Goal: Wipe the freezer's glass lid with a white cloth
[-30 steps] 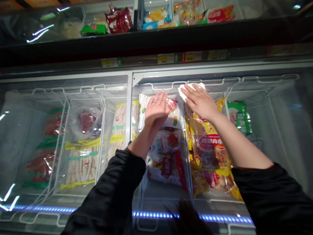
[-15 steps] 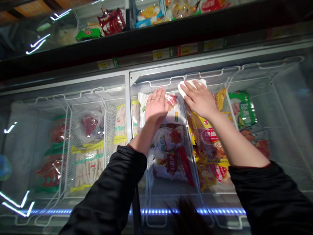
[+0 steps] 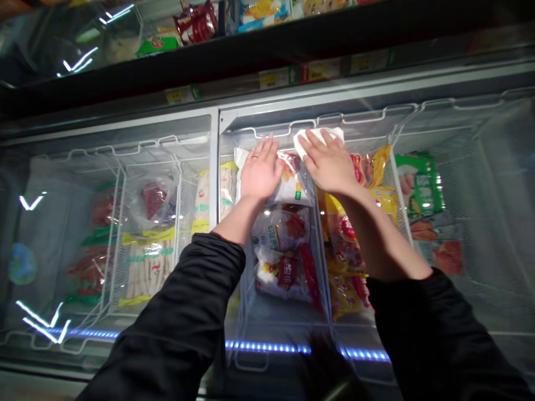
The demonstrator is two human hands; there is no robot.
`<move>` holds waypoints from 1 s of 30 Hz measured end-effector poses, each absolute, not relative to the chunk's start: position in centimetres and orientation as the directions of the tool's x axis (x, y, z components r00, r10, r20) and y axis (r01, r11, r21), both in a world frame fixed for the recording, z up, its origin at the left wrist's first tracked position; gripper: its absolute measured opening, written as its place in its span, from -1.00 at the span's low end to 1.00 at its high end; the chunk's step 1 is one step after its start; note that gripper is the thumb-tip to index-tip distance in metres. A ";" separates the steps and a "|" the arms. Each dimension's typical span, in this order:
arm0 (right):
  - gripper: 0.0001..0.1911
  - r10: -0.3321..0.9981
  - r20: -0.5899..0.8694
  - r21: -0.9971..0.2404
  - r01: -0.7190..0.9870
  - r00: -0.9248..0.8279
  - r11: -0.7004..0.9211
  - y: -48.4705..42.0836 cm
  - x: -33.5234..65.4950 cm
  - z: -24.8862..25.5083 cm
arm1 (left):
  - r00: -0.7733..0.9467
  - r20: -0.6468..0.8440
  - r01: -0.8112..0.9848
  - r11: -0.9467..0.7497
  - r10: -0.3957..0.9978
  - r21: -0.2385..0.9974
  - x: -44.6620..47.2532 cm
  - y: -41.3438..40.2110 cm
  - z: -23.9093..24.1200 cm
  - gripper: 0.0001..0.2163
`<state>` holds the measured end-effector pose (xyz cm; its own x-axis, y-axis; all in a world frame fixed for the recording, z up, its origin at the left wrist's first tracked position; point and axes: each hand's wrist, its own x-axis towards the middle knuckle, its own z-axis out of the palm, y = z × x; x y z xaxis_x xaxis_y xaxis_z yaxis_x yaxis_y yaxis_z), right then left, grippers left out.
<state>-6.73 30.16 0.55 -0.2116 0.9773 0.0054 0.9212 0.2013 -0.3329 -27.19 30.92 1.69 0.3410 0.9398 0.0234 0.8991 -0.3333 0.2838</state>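
Observation:
I look down at a chest freezer with a sliding glass lid [image 3: 334,120]. My left hand [image 3: 259,171] lies flat on the glass, fingers stretched out, a ring on one finger, over a white food packet [image 3: 297,189]. My right hand [image 3: 326,161] presses a white cloth [image 3: 318,135] against the glass near the far edge, fingers spread over it. Both sleeves are black.
Wire baskets under the glass hold frozen packets: yellow-red bags [image 3: 376,184], a green packet [image 3: 419,184], pale strips in bags [image 3: 146,267], a red-meat bag [image 3: 152,200]. A dark shelf [image 3: 292,44] with price tags and more packets runs above. Blue lights line the near edge [image 3: 267,348].
Both hands have slid a little to the left across the glass with the cloth, and my view has tilted slightly. The left hand stays flat.

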 end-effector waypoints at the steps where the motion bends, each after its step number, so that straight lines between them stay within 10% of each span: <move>1: -0.31 0.968 0.003 -0.330 0.914 -0.250 0.237 29.4 -6.7 0.6 | 0.337 0.033 0.899 -0.332 0.941 0.285 -27.2 30.9 1.6 -0.40; 30: -0.32 0.986 0.066 -0.312 0.935 -0.156 0.169 30.5 -2.5 0.7 | 0.323 0.016 0.907 -0.314 0.946 0.280 -27.1 30.9 1.5 -0.41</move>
